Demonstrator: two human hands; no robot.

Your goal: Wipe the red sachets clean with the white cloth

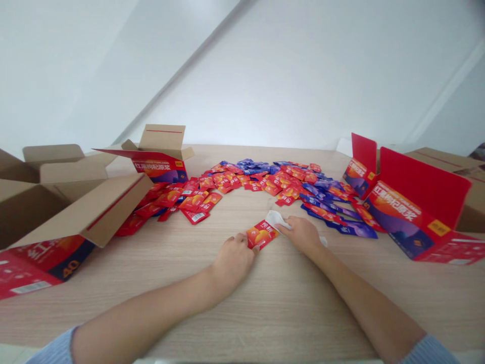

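Note:
A red sachet (pixel 262 234) with an orange fruit print lies over the middle of the table. My left hand (pixel 235 259) pinches its lower left corner between thumb and fingers. In my right hand (pixel 302 233) is a white cloth or tissue (pixel 275 219), closed under the fingers and touching the sachet's upper right end. Part of the white piece sticks out beyond the right side of that hand. Behind both hands, a curved heap of red sachets (pixel 287 183) and purple sachets (pixel 355 227) spreads across the table.
At the left stand an open cardboard carton (pixel 76 212) and a smaller open red carton (pixel 161 164) behind it. Open red-and-purple cartons (pixel 401 215) are at the right. A white wall (pixel 288 76) rises behind the wood-grain table (pixel 303 313).

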